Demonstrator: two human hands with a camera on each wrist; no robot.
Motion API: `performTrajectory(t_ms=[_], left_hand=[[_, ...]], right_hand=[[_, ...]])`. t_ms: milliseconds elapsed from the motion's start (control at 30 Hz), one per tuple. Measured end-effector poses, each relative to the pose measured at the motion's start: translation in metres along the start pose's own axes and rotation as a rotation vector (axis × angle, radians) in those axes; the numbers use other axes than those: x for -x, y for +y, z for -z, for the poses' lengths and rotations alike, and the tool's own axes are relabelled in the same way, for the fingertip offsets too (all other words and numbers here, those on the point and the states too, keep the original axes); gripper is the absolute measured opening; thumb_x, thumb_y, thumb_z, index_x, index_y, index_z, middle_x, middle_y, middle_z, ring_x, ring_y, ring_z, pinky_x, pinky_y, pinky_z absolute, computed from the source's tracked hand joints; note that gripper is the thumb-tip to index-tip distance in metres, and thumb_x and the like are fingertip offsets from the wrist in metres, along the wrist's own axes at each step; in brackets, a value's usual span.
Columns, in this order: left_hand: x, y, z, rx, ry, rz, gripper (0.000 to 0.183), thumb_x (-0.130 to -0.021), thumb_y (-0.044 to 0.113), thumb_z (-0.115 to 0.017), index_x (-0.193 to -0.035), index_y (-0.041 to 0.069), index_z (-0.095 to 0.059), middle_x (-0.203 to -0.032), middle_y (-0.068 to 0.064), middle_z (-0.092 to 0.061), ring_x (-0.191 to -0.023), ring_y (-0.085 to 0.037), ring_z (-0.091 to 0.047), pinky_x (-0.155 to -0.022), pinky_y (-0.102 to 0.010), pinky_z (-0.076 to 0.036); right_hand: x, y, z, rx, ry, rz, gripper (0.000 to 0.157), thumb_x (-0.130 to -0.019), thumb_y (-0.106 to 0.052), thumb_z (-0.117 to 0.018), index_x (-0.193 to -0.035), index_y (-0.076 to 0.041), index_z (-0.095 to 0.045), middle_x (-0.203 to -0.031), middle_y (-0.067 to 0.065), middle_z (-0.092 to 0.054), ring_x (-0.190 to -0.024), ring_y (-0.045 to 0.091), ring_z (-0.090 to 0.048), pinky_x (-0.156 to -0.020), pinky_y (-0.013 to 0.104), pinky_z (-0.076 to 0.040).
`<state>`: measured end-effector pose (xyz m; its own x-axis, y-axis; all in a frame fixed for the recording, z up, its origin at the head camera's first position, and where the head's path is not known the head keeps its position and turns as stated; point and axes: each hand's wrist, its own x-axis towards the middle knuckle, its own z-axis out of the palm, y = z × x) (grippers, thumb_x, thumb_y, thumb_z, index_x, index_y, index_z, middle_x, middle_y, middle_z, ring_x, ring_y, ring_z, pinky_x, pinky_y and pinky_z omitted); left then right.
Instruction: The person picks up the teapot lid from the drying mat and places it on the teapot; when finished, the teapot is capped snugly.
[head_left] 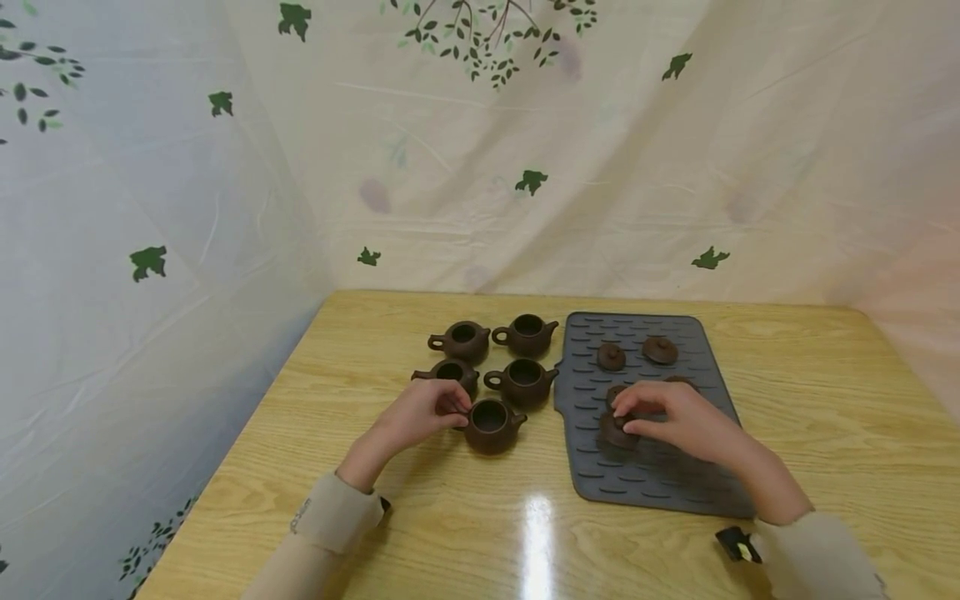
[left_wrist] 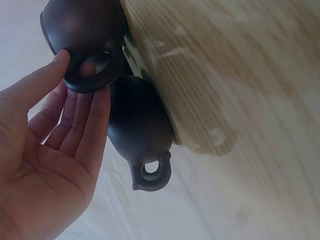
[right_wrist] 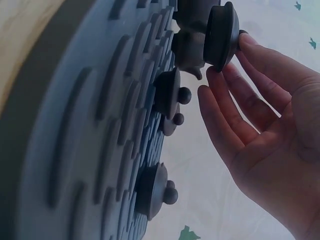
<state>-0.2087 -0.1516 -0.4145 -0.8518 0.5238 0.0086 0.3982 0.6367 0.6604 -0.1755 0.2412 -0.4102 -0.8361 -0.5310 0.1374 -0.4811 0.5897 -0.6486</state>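
Observation:
My left hand (head_left: 427,412) pinches the ring handle (left_wrist: 82,84) of a dark brown, lidless teapot (head_left: 491,435), the nearest of the group on the table. Thumb and fingers close on that handle in the left wrist view. Over the grey mat, my right hand (head_left: 675,418) holds a round brown teapot lid (right_wrist: 223,37) by its knob, between thumb and fingers. That lid is raised off the mat, tilted on edge in the right wrist view. More lids lie knob up on the mat, among them a lid (head_left: 660,350) at the back and another lid (head_left: 611,357) beside it.
Several other lidless teapots stand close together behind the held one, such as a teapot (head_left: 523,387) near the mat's left edge and a teapot (head_left: 461,343) farther back. The ridged grey mat (head_left: 652,483) lies on the wooden table (head_left: 450,533). A patterned cloth (head_left: 600,225) hangs behind.

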Motion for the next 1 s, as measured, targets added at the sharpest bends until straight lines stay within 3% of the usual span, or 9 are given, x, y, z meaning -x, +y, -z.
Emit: performTrajectory(t_ms=[100, 333, 600, 1000], left_hand=[[0.0, 0.001, 0.001, -0.002, -0.003, 0.012, 0.01, -0.089, 0.009, -0.075, -0.097, 0.011, -0.069, -0.092, -0.001, -0.072, -0.083, -0.008, -0.068, -0.07, -0.018, -0.055], [0.001, 0.002, 0.002, -0.01, -0.008, 0.016, 0.011, -0.089, 0.009, -0.075, -0.097, 0.011, -0.069, -0.092, -0.002, -0.072, -0.083, -0.008, -0.067, -0.07, -0.018, -0.055], [0.0, 0.005, 0.003, -0.015, -0.004, 0.018, 0.011, -0.088, 0.01, -0.075, -0.097, 0.011, -0.069, -0.092, -0.001, -0.072, -0.083, -0.009, -0.068, -0.07, -0.019, -0.055], [0.001, 0.003, 0.002, -0.011, -0.003, -0.002, 0.01, -0.089, 0.009, -0.074, -0.097, 0.01, -0.069, -0.092, -0.003, -0.072, -0.083, -0.009, -0.068, -0.071, -0.018, -0.054]], right_hand=[[-0.004, -0.003, 0.001, -0.022, -0.025, -0.011, 0.015, -0.091, -0.022, -0.072, -0.106, -0.022, -0.071, -0.123, 0.01, -0.069, -0.108, 0.017, -0.068, -0.087, 0.035, -0.058], [-0.012, -0.008, -0.001, -0.048, -0.046, 0.003, 0.015, -0.092, -0.022, -0.071, -0.107, -0.02, -0.071, -0.119, 0.006, -0.07, -0.099, 0.007, -0.068, -0.085, 0.029, -0.058], [-0.022, -0.014, -0.003, -0.039, -0.043, 0.014, 0.014, -0.092, -0.022, -0.071, -0.106, -0.021, -0.071, -0.119, 0.004, -0.07, -0.103, 0.014, -0.068, -0.086, 0.031, -0.058], [-0.041, -0.024, -0.012, -0.118, -0.051, 0.039, 0.014, -0.093, -0.02, -0.07, -0.108, -0.02, -0.07, -0.118, 0.003, -0.07, -0.096, 0.009, -0.068, -0.083, 0.031, -0.058]])
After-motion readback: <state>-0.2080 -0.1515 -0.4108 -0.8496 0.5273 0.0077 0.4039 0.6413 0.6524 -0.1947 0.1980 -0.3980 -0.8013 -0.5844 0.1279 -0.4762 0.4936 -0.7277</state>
